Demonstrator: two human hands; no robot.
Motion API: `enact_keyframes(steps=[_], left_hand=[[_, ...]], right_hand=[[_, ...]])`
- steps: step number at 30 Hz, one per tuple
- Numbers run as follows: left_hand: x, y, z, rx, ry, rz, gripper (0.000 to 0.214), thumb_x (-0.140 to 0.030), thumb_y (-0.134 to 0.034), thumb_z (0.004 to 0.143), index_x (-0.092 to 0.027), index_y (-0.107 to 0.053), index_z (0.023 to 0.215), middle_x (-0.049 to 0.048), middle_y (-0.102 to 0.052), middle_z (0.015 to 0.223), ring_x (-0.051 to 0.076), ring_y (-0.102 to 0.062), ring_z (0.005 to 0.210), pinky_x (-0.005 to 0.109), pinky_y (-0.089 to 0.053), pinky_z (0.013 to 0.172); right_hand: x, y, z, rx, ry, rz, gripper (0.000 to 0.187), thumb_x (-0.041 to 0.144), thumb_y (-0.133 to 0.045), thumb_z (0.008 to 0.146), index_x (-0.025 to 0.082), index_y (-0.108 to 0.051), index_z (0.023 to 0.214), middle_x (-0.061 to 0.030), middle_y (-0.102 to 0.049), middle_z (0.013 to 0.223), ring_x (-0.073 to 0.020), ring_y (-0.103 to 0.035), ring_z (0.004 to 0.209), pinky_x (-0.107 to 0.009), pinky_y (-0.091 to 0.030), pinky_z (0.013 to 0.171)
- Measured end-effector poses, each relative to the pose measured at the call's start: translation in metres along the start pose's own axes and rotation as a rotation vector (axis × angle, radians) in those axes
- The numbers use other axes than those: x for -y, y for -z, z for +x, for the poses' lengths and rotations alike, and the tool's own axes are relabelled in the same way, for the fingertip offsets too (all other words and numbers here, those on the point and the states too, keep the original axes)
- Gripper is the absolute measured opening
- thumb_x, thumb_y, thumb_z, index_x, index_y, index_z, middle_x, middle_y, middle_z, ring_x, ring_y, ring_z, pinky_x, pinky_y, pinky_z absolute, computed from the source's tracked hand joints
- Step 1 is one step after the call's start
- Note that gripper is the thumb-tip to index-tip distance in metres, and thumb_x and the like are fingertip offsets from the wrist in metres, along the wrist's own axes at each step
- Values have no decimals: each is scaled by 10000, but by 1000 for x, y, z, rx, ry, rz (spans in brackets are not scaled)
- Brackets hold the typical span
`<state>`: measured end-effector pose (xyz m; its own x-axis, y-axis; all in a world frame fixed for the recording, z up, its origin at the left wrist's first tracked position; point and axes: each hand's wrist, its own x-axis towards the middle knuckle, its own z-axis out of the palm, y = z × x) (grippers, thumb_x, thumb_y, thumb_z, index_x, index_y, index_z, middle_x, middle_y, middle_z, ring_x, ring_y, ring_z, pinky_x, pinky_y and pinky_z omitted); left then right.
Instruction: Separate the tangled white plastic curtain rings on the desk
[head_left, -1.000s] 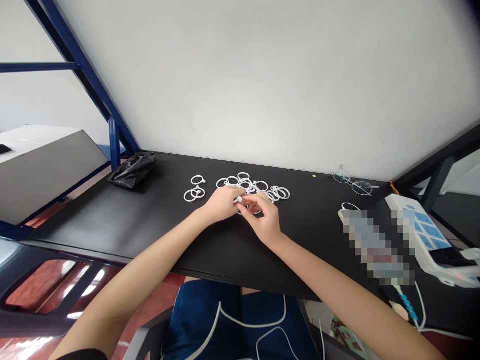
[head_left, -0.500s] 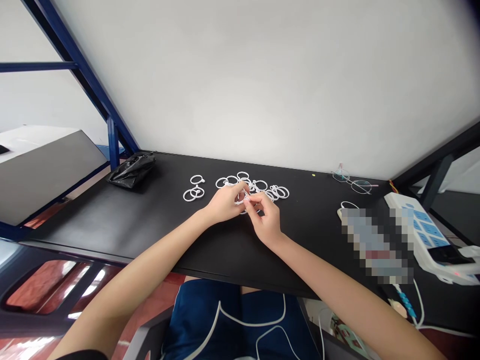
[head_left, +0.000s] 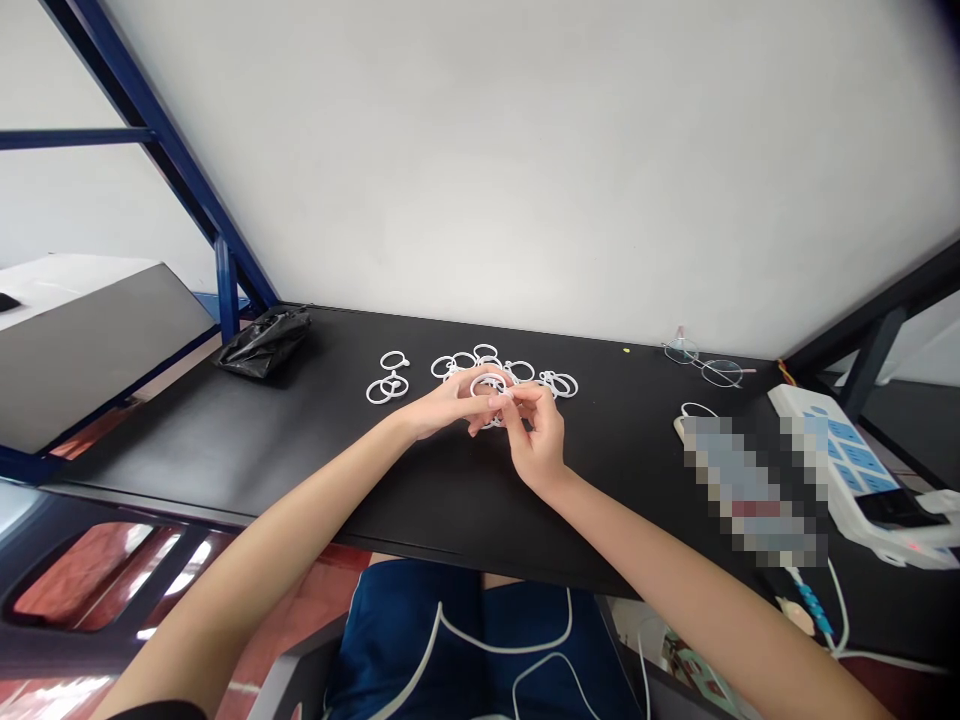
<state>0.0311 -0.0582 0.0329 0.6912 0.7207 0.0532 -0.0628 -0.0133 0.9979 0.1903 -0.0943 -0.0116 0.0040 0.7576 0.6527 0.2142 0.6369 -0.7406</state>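
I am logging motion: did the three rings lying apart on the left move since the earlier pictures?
No. The three separate rings lie as before, with the same gap to the black bag.

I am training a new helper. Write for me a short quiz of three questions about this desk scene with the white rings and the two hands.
1. True or false: the left hand and the right hand pinch the same white ring between their fingertips.
2. Which thing lies at the far left end of the table? A) a cup B) a black bag C) a book
3. Fill in the missing word: the glasses lie to the ___ of the pile of rings.

Key: 1 true; 2 B; 3 right.
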Motion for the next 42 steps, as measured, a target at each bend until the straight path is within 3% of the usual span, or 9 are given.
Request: enact_keyframes(steps=[9, 17, 23, 33, 42], left_hand=[[11, -2, 5, -159, -112, 136, 315, -374, -727, 768, -162, -499, 821, -102, -441, 473, 43, -434, 398, 175, -373, 464], [13, -3, 5, -235, -161, 203, 339, -434, -705, 781, -151, -517, 800, -94, -448, 455, 43, -435, 367, 155, -360, 406], [14, -2, 5, -255, -169, 205, 359, -483, -632, 825, -133, -559, 790, -50, -555, 513, 42, -456, 352, 152, -375, 371], [12, -3, 4, -265, -149, 216, 368, -444, -603, 855, -122, -573, 679, -54, -500, 426, 46, -434, 330, 156, -363, 357], [10, -2, 4, -255, -130, 170, 333, -337, -622, 807, -115, -551, 571, -51, -490, 459, 30, -407, 318, 164, -374, 356]], right_hand=[[3, 0, 1, 38, 19, -11, 92, 312, -533, 932, 224, -557, 942, -46, -647, 868, -162, -646, 737, -306, -563, 634], [5, 0, 3, 68, -32, -18, 115, 313, -539, 931, 211, -545, 879, -21, -632, 779, -142, -616, 660, -276, -520, 594], [5, 0, 3, 178, -69, 21, 164, 324, -486, 959, 209, -516, 845, -14, -641, 752, -131, -624, 618, -272, -520, 595], [6, 1, 2, 276, -82, 11, 221, 341, -459, 967, 207, -493, 795, 3, -605, 670, -127, -605, 582, -259, -502, 573], [5, 2, 1, 312, -3, -52, 293, 302, -430, 981, 207, -454, 704, 35, -523, 544, -102, -487, 469, -248, -399, 518]])
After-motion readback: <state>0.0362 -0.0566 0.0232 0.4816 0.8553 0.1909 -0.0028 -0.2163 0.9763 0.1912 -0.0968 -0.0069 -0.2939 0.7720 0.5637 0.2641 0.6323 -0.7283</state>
